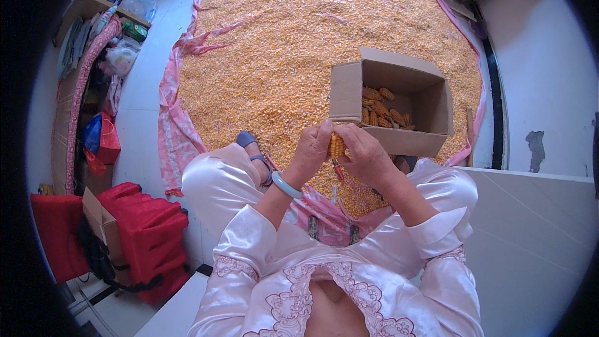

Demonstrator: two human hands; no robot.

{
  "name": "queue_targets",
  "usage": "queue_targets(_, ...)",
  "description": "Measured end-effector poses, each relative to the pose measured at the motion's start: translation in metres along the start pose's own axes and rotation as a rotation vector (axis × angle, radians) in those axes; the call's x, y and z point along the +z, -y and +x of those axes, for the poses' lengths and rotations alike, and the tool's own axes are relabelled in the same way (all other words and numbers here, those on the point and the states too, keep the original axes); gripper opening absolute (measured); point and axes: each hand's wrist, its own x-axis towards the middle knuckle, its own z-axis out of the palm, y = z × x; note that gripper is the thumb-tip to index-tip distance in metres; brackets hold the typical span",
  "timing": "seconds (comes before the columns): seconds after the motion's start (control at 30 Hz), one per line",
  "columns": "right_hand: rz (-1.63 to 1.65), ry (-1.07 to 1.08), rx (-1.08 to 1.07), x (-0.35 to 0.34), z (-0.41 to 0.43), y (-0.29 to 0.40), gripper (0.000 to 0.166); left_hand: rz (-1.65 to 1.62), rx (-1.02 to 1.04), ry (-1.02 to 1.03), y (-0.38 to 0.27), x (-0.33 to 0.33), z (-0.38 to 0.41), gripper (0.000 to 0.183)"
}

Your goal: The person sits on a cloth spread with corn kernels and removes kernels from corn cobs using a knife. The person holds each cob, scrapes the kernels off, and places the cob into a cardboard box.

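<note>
My left hand [312, 150] and my right hand [367, 152] meet in front of me, both gripping one short ear of corn [337, 146] with yellow kernels. A pale green bangle is on my left wrist. Just below the ear, a tool with a red handle [338, 171] lies or stands over the loose kernels; its other end is partly hidden. Beyond my right hand sits an open cardboard box [402, 142] with several orange ears of corn [380, 110] inside, mostly at its left. Loose corn kernels [262, 79] spread over a pink sheet [171, 117].
My shoe [248, 139] rests at the kernels' near left edge. A red-covered seat [140, 234] holding a small cardboard box stands at lower left. Shelves with bags [124, 56] line the left side. A white panel [524, 234] is at right, near the wall [538, 65].
</note>
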Motion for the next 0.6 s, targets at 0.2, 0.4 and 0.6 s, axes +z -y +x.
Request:
queue_targets(0.2, 0.064, 0.063, 0.191, -0.003, 0.001, 0.001, 0.048, 0.039, -0.065, -0.169, 0.003, -0.002, 0.004, 0.045)
queue_targets(0.4, 0.066, 0.076, 0.274, 0.001, -0.001, -0.006, 0.051, 0.615, 0.365, -0.197, 0.029, -0.024, 0.013, 0.042)
queue_targets(0.6, 0.109, 0.075, 0.305, 0.007, 0.001, -0.005, 0.053, 0.355, 0.095, -0.017, -0.004, 0.004, -0.003, 0.041)
